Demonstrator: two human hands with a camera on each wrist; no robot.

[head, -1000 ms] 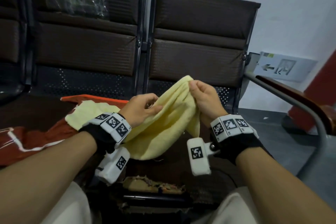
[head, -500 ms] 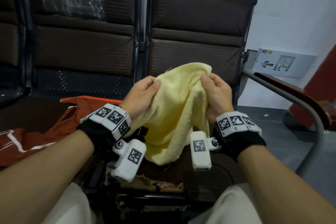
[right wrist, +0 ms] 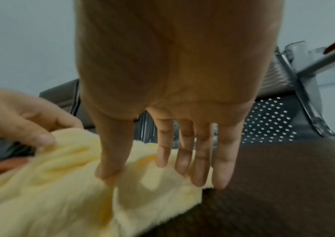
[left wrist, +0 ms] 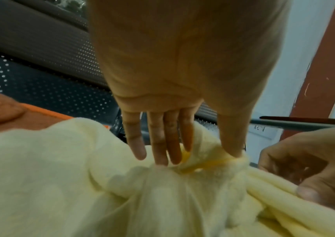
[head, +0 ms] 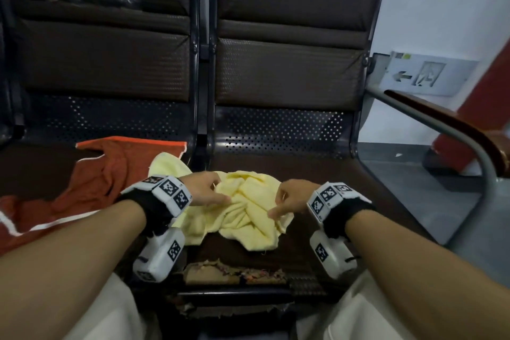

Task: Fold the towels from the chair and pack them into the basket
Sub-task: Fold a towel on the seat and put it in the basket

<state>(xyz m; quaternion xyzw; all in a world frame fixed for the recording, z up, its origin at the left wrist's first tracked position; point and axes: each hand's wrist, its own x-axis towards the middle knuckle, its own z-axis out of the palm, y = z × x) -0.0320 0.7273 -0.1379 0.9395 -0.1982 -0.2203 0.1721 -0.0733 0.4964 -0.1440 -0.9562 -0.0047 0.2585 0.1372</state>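
The crumpled pale yellow terry towel (head: 248, 212), at centre frame, is pinched by the left hand (head: 205, 190) and touched by the relaxed right hand (head: 292, 197).

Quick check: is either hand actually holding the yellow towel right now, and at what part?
Left hand pinches a bunched fold near the middle of the yellow towel, thumb against fingers. Right hand holds nothing: straight fingers rest on the towel near its right edge.
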